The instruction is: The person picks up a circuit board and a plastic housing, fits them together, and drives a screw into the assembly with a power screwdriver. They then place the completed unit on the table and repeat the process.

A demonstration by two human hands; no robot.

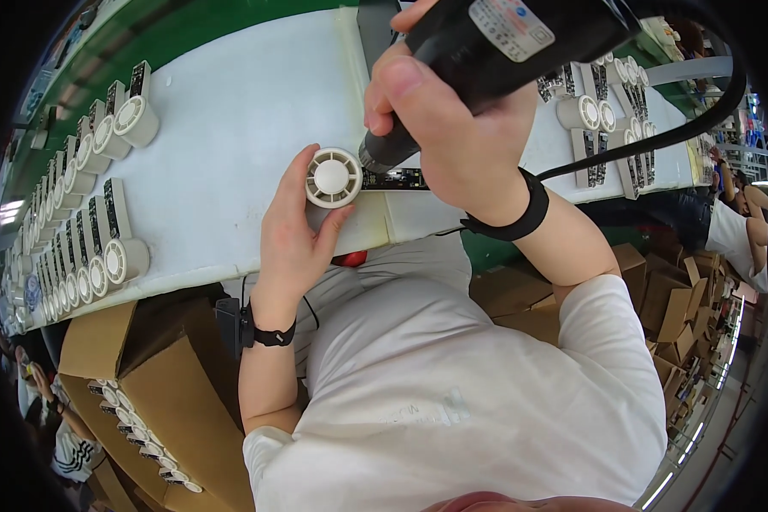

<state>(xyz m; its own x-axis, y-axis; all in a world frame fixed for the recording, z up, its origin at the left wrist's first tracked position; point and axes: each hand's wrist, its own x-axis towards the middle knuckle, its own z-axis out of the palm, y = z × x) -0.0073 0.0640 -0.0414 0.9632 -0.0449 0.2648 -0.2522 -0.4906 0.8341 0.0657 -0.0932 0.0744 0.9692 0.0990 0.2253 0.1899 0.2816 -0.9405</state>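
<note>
Left hand [292,232] clamps white round fan unit [334,177] at worktop [230,119] near edge; right hand [452,128] grips black power screwdriver [486,51], tip on attached circuit strip [392,179]. Keep driver square (steady unit firmly).

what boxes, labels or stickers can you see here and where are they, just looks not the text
Label: pale rectangular sticker with red and blue print, on the black power tool in the right hand.
Cardboard box: brown, open, lower left below the white table, holding white round parts.
Stacked boxes: brown, at right.
</note>
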